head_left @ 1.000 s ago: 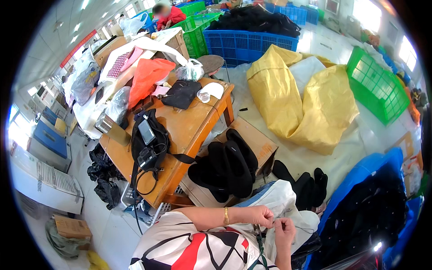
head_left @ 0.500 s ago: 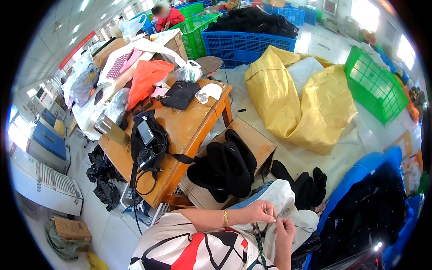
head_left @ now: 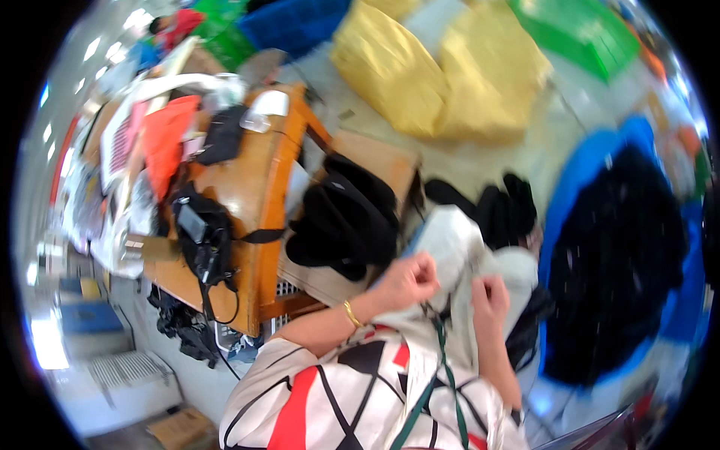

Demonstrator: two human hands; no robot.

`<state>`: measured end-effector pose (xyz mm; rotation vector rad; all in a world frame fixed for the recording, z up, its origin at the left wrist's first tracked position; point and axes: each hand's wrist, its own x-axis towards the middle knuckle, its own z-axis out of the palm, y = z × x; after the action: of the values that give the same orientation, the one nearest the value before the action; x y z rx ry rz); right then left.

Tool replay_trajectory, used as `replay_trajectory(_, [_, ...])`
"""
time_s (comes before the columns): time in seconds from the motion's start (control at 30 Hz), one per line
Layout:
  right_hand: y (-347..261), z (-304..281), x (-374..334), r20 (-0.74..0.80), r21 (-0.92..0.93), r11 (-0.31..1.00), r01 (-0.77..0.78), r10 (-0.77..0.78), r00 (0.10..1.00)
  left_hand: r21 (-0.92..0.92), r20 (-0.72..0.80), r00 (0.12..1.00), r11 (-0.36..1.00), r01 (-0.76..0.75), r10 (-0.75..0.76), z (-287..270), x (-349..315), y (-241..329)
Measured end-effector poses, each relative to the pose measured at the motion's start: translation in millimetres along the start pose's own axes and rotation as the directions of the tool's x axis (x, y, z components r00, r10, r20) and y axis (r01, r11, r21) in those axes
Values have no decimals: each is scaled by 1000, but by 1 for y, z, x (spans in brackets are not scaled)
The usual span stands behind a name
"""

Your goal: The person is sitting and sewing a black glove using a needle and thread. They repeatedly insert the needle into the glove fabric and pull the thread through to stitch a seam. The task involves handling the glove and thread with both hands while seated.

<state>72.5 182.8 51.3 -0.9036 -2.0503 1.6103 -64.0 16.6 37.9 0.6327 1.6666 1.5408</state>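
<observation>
My left hand (head_left: 414,279) is closed in a pinch above the pale cloth over my knees (head_left: 452,234). A short gap to its right, my right hand (head_left: 490,296) is also pinched closed. Whatever the fingers hold, perhaps a fine thread, is too small and blurred to make out. A green cord (head_left: 441,341) hangs down my front, with a small dark tool (head_left: 429,309) at its upper end, below my left hand. Black cloth shoes (head_left: 349,217) lie heaped in an open cardboard box (head_left: 379,150) just beyond my left hand. More black shoes (head_left: 510,210) lie past my knees.
At left stands a wooden table (head_left: 274,217) bearing a black bag (head_left: 204,236), plastic bags and cloth. A blue-lined container (head_left: 559,225) of black items is at right. Yellow sacking (head_left: 487,82), a green crate (head_left: 581,34) and a person in red (head_left: 180,28) are farther off.
My hands were together at the fingertips and have come apart, the left one moving left and the right one staying to the right. The whole view has tilted and shifted downward.
</observation>
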Motion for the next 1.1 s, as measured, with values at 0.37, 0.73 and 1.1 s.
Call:
replay_trajectory(0.37, [48, -155, 14, -45, 940, 318, -120, 466, 883, 351, -466, 842, 931, -106, 271, -97, 12, 34])
replay_trajectory(0.73, [154, -345, -83, -217, 971, 206, 122, 542, 812, 862, -328, 755, 506, -7, 568, -147, 21, 33])
replay_trajectory(1.1, [115, -347, -63, -899, 427, 798, 426, 324, 294, 722, -14, 925, 644, -253, 380, -37, 40, 0])
